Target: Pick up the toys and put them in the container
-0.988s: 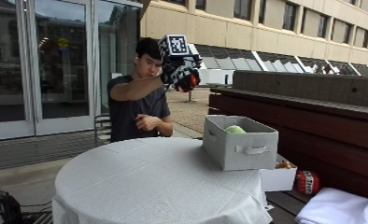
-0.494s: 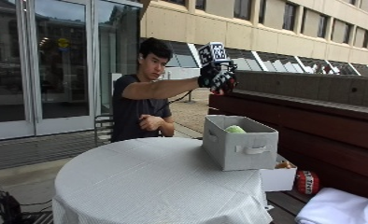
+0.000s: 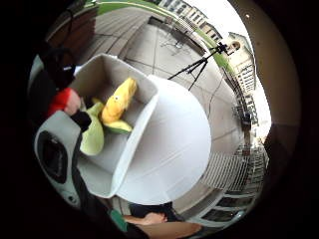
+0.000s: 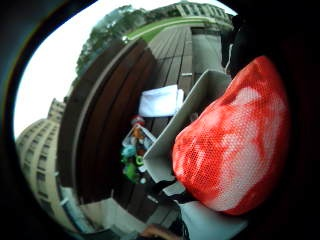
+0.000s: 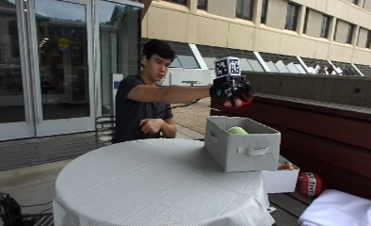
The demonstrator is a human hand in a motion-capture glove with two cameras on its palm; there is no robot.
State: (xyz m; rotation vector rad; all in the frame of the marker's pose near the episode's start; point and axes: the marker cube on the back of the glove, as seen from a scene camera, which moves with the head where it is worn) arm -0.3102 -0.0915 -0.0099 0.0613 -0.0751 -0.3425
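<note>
Outside view: person seated behind a round table (image 5: 154, 188) covered with a pale cloth. Gloved right hand (image 5: 231, 92) held out at arm's length, in the air above the grey fabric container (image 5: 243, 143); hand and container apart. Fingers curled round a red toy (image 5: 244, 102), of which only a small red part shows below the glove. Container stands on the table near its edge, handle on the short side facing the camera. A green rounded toy (image 5: 237, 130) shows just above its rim. Bare left hand (image 5: 151, 126) rests in front of the person's chest, touching nothing on the table.

Right little finger side palm view: looks down into the container (image 3: 142, 124). Inside lie a yellow plush toy (image 3: 118, 103) and a pale green plush toy (image 3: 92, 137), touching each other. The red toy (image 3: 64, 101) shows beside the glove, over the container's opening.

Right thumb side palm view: red toy (image 4: 232, 142) with a mesh-like surface fills much of the picture, close to the palm. Container wall (image 4: 187, 120) beyond it.

Beside the table: a white box (image 5: 281, 179) on the wooden bench, a red object (image 5: 308, 183) next to it, white cloth (image 5: 342, 212) further along.
</note>
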